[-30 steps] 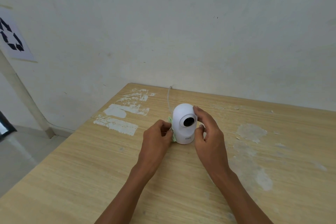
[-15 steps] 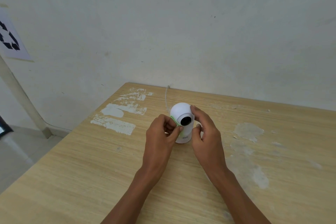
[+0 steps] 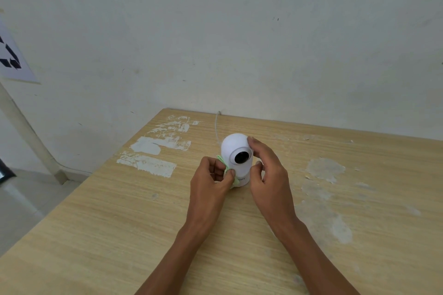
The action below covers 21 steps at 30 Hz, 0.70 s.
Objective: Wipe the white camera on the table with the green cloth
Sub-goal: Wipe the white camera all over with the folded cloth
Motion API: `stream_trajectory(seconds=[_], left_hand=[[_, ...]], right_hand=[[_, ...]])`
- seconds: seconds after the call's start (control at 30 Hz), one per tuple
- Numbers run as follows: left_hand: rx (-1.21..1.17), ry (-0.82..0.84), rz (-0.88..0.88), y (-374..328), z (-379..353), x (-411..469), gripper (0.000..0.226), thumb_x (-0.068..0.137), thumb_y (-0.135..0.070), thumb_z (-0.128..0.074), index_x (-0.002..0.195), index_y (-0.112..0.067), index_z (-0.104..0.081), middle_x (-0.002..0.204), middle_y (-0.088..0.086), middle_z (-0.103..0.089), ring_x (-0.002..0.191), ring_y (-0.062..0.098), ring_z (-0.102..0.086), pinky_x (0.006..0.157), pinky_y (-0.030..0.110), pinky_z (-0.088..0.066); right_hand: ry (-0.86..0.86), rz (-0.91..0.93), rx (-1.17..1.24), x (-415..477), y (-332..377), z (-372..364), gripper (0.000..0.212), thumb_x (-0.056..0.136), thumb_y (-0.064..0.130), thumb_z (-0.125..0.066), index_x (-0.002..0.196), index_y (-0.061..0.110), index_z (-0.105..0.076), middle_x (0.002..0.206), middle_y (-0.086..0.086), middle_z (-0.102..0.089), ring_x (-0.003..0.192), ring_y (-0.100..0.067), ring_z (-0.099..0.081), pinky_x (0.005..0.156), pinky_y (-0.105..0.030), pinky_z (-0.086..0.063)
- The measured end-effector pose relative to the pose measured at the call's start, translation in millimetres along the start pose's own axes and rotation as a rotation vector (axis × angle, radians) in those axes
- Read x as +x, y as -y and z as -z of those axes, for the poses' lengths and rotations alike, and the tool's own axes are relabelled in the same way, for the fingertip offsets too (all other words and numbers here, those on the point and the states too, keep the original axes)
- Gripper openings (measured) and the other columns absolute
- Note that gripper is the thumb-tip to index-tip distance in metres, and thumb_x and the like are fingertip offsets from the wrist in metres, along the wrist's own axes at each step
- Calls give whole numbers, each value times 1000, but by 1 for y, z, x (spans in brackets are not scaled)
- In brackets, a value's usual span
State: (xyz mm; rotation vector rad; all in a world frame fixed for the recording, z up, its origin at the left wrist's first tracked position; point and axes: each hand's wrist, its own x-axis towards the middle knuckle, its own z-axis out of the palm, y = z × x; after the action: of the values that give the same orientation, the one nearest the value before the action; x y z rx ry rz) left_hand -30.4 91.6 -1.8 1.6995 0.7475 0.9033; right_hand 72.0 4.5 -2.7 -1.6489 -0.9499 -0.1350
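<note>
Head view is all I have, and I go from the left side across. Far left, I see a paper sign (image 3: 10,57) with black arrows stuck on the pale wall (image 3: 239,31), and a pale post (image 3: 31,134) leans down to the floor (image 3: 21,201). Next comes the wooden worktop (image 3: 107,235), and it has white scraped patches (image 3: 153,151) on its far left part. Then I see the left hand (image 3: 211,184). It is curled up tight and pinches the green cloth (image 3: 226,170) between the thumb and the fingers. Only a bit of the cloth peeks out, and it presses on the left side of the white camera (image 3: 237,160), low down. The camera stands up straight on the worktop, near the far edge, and its round black eye looks back at me. A thin white cord (image 3: 217,127) runs from behind it to the back edge of the worktop. The right hand (image 3: 268,175) holds the camera on its right side, with one finger up by the round top and the thumb lower down by the body. Past that hand, I see more pale worn marks (image 3: 326,170) on the wood at the right.
</note>
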Motion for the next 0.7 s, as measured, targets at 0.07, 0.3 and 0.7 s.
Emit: stream_trajectory(seconds=[0.07, 0.3, 0.7], left_hand=[[-2, 10, 1, 1, -1, -1, 16, 88, -16, -75, 93, -16, -59, 89, -2, -66, 72, 0, -60, 66, 14, -52], [-12, -44, -21, -1, 1, 3, 15, 89, -20, -75, 94, -19, -61, 91, -4, -68, 82, 10, -65, 71, 23, -57], [-22, -29, -16, 3, -2, -2, 12, 91, -19, -74, 92, -20, -62, 88, -7, -68, 77, 4, -66, 68, 20, -55]], right_hand=[[-3, -4, -1, -1, 0, 1, 57, 93, -10, -46, 142, 19, -54, 145, 9, -55, 137, 6, -43, 108, -13, -41], [5, 12, 2, 0, -1, -1, 59, 92, -11, -45, 142, 18, -54, 145, 9, -55, 138, 2, -45, 109, -23, -45], [-4, 17, -8, 0, -1, -1, 58, 92, -11, -46, 142, 18, -54, 145, 8, -56, 138, 0, -45, 109, -26, -46]])
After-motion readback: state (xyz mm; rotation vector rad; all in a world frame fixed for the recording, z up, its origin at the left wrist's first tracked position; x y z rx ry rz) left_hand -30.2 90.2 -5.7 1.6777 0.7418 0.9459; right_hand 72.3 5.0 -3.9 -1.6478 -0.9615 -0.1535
